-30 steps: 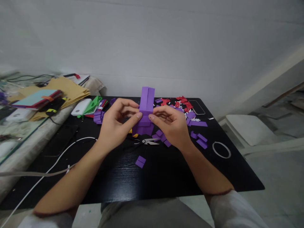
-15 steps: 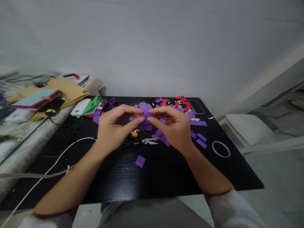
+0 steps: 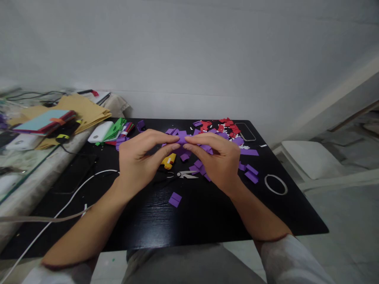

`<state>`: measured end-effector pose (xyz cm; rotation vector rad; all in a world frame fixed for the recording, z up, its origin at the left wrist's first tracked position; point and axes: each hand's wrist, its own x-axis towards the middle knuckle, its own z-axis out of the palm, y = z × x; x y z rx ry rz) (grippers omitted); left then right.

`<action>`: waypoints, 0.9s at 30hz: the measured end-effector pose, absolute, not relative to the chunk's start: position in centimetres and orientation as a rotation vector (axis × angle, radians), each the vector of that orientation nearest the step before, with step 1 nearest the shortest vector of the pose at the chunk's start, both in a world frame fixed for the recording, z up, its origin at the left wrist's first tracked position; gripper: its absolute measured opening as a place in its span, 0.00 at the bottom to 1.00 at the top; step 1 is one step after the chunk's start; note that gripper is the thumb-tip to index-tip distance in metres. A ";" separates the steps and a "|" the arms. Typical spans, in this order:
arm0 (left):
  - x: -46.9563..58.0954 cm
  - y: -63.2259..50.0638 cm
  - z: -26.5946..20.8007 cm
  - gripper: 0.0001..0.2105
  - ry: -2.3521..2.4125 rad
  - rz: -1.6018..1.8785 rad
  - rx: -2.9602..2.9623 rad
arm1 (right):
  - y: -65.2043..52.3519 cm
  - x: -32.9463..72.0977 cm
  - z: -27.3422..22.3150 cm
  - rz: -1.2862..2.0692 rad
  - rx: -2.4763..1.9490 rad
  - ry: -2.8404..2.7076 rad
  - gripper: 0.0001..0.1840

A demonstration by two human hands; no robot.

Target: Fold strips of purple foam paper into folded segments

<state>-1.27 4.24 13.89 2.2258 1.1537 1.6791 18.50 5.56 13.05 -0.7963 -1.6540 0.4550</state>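
Observation:
Between both hands, above the black table (image 3: 148,232), is a small piece of purple paper (image 3: 182,140). My left hand (image 3: 142,157) pinches its left side between thumb and fingers. On its right side my right hand (image 3: 219,157) has the same kind of pinch. The paper is partly covered by the fingertips, and its outline blends with purple pieces behind. Below the hands lie scissors (image 3: 186,174) with open blades and a yellow tool (image 3: 168,161). A creased purple square (image 3: 175,199) rests nearer the front edge.
Red paper scraps (image 3: 229,126) and more purple pieces (image 3: 251,174) are spread at the right. A white ring (image 3: 276,184) lies by the right edge. Green paper strips (image 3: 115,130), a white cable (image 3: 75,193) and brown envelopes (image 3: 85,112) are on the left. A white stool (image 3: 310,157) stands beyond.
The purple paper now shows as a narrower band between the fingertips, and more of the yellow tool is uncovered. Both hands stay in nearly the same place.

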 end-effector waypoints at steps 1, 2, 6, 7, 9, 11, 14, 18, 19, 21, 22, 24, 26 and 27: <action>-1.3 4.3 13.9 0.06 1.149 1.689 2.233 | 5.6 18.5 13.0 0.449 -0.787 -1.658 0.07; -1.2 4.3 13.9 0.06 1.144 1.695 2.241 | 5.6 18.5 13.0 0.443 -0.778 -1.662 0.08; -1.2 4.3 14.0 0.05 1.125 1.721 2.241 | 5.5 18.4 13.1 0.425 -0.791 -1.661 0.07; -1.1 4.3 14.1 0.05 1.127 1.718 2.238 | 5.5 18.3 13.1 0.421 -0.801 -1.658 0.07; -1.2 4.3 14.1 0.05 1.131 1.716 2.234 | 5.5 18.3 13.1 0.410 -0.810 -1.660 0.06; -1.2 4.3 14.1 0.05 1.131 1.706 2.232 | 5.4 18.2 13.1 0.401 -0.808 -1.667 0.06; -1.1 4.2 14.0 0.06 1.121 1.695 2.210 | 5.3 18.1 13.2 0.443 -0.796 -1.646 0.05; -0.9 4.3 13.8 0.11 1.108 1.724 1.989 | 5.2 17.8 13.2 0.649 -0.800 -1.519 0.11; -0.8 4.4 13.7 0.13 1.099 1.713 1.920 | 5.2 17.8 13.2 0.697 -0.806 -1.489 0.14; -0.8 4.6 13.7 0.15 1.079 1.665 1.831 | 5.3 17.7 13.2 0.769 -0.814 -1.452 0.17; -0.8 4.7 13.8 0.15 1.071 1.639 1.820 | 5.3 17.7 13.2 0.798 -0.816 -1.444 0.17; -1.0 4.9 13.8 0.12 1.058 1.615 1.838 | 5.4 17.8 13.3 0.847 -0.820 -1.438 0.17; -1.1 4.9 13.7 0.08 1.051 1.606 1.867 | 5.5 17.8 13.4 0.892 -0.829 -1.427 0.17; -1.1 4.9 13.7 0.07 1.050 1.605 1.876 | 5.5 17.8 13.4 0.915 -0.831 -1.413 0.17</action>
